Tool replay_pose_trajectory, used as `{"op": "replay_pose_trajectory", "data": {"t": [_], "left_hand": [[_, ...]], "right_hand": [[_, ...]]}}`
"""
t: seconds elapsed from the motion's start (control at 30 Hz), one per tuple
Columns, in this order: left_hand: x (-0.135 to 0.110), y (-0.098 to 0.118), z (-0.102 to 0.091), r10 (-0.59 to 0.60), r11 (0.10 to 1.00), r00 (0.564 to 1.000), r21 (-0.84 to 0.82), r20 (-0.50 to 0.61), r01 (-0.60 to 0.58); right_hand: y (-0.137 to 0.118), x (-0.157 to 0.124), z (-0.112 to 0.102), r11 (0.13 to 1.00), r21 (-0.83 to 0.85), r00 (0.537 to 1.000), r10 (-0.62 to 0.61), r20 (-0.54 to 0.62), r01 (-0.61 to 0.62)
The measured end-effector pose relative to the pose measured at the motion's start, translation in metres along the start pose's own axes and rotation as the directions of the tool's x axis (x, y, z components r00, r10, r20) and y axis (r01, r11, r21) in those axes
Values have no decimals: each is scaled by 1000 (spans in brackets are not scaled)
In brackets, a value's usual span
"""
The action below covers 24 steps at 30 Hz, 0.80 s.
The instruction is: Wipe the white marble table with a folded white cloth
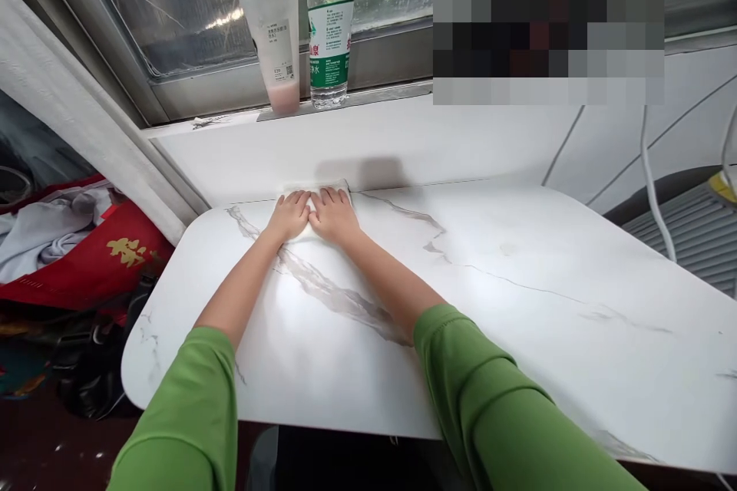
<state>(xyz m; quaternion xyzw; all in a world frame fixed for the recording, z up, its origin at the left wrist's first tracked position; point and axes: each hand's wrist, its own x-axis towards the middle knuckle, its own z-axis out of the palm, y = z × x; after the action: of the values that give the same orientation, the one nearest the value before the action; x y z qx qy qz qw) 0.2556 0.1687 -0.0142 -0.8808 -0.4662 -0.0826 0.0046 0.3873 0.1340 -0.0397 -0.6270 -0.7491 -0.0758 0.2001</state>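
A folded white cloth point(315, 229) lies on the white marble-patterned table point(500, 337), close against the wall at the table's back edge. My left hand point(289, 215) presses flat on the left part of the cloth, its fingers stretched toward the wall. Right beside it, my right hand point(334, 215) lies flat on the cloth too, with the thumbs of both hands almost touching. Most of the cloth is covered by the hands; a corner shows past the right fingertips. Both arms reach forward in green sleeves.
On the window ledge above stand a lidded plastic cup point(276, 54) with pink liquid and a clear water bottle point(331, 38). A red bag point(92, 261) with clothes sits left of the table. At right hangs a white cable point(653, 184) near a grey ribbed object point(688, 238).
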Motion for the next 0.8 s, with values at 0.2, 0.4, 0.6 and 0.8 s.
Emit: {"op": "replay_pose_trajectory", "data": {"t": [0.2, 0.4, 0.6, 0.8], "left_hand": [[-43, 21, -8, -46, 999, 999, -16, 3, 46], [-131, 38, -19, 36, 999, 999, -39, -2, -36], [-237, 47, -36, 65, 997, 998, -40, -23, -66], [-297, 44, -52, 33, 999, 999, -27, 3, -33]], "right_hand": [[-18, -38, -19, 1000, -23, 999, -6, 44, 7], [-66, -116, -46, 1000, -15, 999, -5, 50, 5], [-127, -194, -77, 992, 14, 992, -125, 17, 125], [-167, -224, -99, 977, 139, 983, -172, 57, 163]]}}
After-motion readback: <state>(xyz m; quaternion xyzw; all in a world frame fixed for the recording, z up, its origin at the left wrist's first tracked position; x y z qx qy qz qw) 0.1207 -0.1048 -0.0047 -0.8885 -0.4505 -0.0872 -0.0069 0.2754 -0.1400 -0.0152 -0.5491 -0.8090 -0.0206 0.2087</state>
